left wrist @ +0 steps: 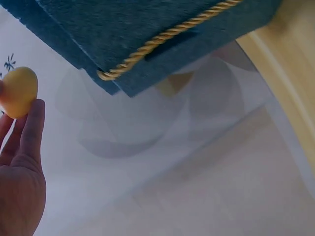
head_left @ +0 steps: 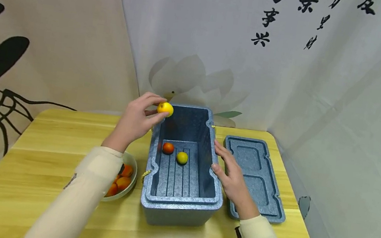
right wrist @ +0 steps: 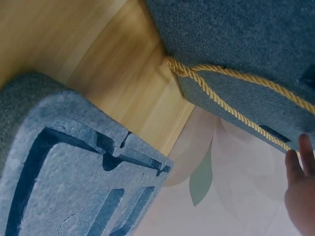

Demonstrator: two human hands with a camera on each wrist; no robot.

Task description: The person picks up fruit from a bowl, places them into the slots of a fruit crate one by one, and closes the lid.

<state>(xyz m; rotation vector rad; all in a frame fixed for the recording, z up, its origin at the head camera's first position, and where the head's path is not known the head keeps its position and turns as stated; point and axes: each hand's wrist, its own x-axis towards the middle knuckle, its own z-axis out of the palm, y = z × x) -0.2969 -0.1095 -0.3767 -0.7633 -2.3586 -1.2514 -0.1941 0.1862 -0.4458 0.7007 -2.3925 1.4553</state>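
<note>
My left hand [head_left: 140,115] pinches a small round yellow fruit [head_left: 165,109] between thumb and fingertips, above the far left rim of a grey foam box [head_left: 182,202]. In the left wrist view the same fruit [left wrist: 20,92] sits at the fingertips, apart from the box wall [left wrist: 113,34]. Inside the box, on its grooved floor, lie a red-orange fruit [head_left: 168,148] and a yellow-green fruit [head_left: 182,158]. My right hand [head_left: 231,175] rests against the box's right rim with its fingers extended. In the right wrist view, those fingers [right wrist: 294,167] are beside the rope handle [right wrist: 231,110].
Left of the box, partly behind my left forearm, a pale bowl [head_left: 137,168] holds several orange fruits [head_left: 123,183]. The grey foam lid [head_left: 248,158] lies on the wooden table [head_left: 63,137] to the right. A printed cloth [head_left: 196,26] hangs behind the table.
</note>
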